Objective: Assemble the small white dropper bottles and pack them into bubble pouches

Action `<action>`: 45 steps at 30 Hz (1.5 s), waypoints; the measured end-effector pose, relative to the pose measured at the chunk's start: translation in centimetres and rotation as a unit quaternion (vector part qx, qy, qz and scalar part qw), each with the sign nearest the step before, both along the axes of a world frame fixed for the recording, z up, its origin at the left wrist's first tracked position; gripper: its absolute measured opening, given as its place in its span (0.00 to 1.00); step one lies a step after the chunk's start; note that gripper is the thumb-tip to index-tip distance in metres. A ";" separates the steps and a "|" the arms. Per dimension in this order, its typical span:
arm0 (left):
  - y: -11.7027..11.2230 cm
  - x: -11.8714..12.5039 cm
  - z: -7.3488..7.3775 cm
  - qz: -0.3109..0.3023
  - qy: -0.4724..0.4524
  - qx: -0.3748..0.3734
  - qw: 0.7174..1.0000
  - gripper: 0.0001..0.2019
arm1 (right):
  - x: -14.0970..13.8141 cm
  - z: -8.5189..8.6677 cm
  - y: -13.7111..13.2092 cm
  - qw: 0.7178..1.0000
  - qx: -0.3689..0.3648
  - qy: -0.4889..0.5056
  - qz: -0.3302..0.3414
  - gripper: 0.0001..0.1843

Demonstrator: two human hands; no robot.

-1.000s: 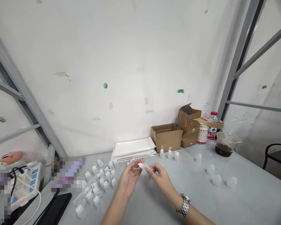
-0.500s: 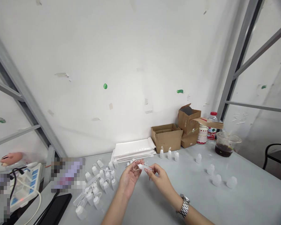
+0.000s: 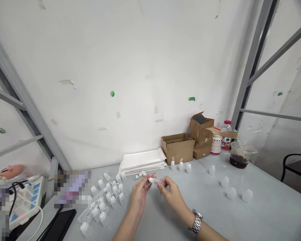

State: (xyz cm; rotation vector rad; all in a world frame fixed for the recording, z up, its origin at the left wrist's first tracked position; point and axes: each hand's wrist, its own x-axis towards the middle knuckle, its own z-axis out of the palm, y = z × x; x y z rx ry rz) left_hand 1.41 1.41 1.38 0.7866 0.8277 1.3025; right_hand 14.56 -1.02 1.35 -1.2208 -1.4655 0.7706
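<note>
Over the middle of the grey table, a small translucent squeeze bottle (image 3: 158, 181) with a white nozzle cap and a thin looped strap lies sideways between my hands. My right hand (image 3: 170, 190) pinches its body between thumb and fingers. The fingers of my left hand (image 3: 139, 191) are curled in around the capped end, partly hiding it. A cluster of similar capped bottles (image 3: 107, 194), most upright and some lying down, is to the left of my left hand. Several small white nozzle caps (image 3: 140, 174) lie just behind that hand.
White padded envelopes (image 3: 142, 160) are stacked against the wall. Beside them are an open cardboard box (image 3: 180, 149), a brown paper bag (image 3: 202, 139) and a bowl of dark liquid (image 3: 238, 161). Several uncapped bottles (image 3: 231, 193) stand at right. A black phone (image 3: 61, 225) and power strip (image 3: 27, 204) lie left.
My left hand has gone from an open palm to fingers curled in at the capped end of the squeeze bottle. My right hand keeps its pinch on the bottle, barely shifted.
</note>
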 end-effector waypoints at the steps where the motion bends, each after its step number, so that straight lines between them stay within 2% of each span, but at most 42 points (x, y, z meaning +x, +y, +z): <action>1: 0.0 0.0 -0.1 -0.002 0.006 0.005 1.000 0.14 | 0.0 -0.1 0.0 1.000 0.003 0.000 0.000 0.16; 5: 0.3 -0.1 -0.5 -0.010 0.048 0.035 0.998 0.16 | 0.2 -0.3 0.2 0.999 -0.007 -0.028 0.024 0.13; 9: 1.1 -0.5 -0.5 -0.008 0.131 0.062 0.989 0.18 | 0.4 -0.6 0.4 0.988 -0.027 -0.142 0.047 0.10; 11: 1.5 -0.9 -0.4 0.017 0.157 0.053 0.986 0.20 | 0.8 -0.7 0.8 0.983 -0.001 -0.182 0.020 0.09; 14: 2.0 -1.5 -0.5 0.086 0.172 0.022 0.981 0.20 | 2.1 -1.1 2.0 0.977 0.022 -0.201 -0.067 0.08; 18: 2.2 -1.9 -1.0 0.129 0.197 0.017 0.972 0.16 | 4.5 -1.8 4.0 0.960 -0.024 -0.232 -0.154 0.09; 23: 2.1 -1.1 -2.2 0.127 0.197 0.005 0.972 0.19 | 6.1 -2.7 5.5 0.939 -0.052 -0.291 -0.174 0.08; 30: 2.6 -0.7 -3.2 0.159 0.183 0.011 0.970 0.26 | 5.5 -2.8 5.6 0.938 -0.038 -0.311 -0.148 0.09; 32: 2.4 -0.9 -3.0 0.171 0.248 0.027 0.953 0.25 | 5.4 -2.7 5.5 0.938 -0.037 -0.315 -0.141 0.09; 33: 2.3 -1.1 -2.8 0.180 0.305 0.039 0.934 0.24 | 5.5 -2.7 5.3 0.939 -0.038 -0.311 -0.142 0.08; 37: 1.4 -1.5 -1.8 0.190 0.556 0.063 0.807 0.17 | 6.0 -2.2 3.9 0.949 -0.046 -0.254 -0.179 0.12; 39: 1.1 -1.5 -1.5 0.163 0.614 0.049 0.770 0.15 | 6.2 -2.1 2.5 0.953 -0.037 -0.234 -0.187 0.13; 42: 0.7 -1.0 -1.5 0.122 0.645 0.058 0.752 0.12 | 6.8 -2.5 -0.3 0.955 -0.016 -0.234 -0.179 0.14; 45: 0.2 -0.3 -1.9 0.087 0.645 0.088 0.754 0.12 | 8.3 -3.8 -3.3 0.947 -0.004 -0.263 -0.185 0.13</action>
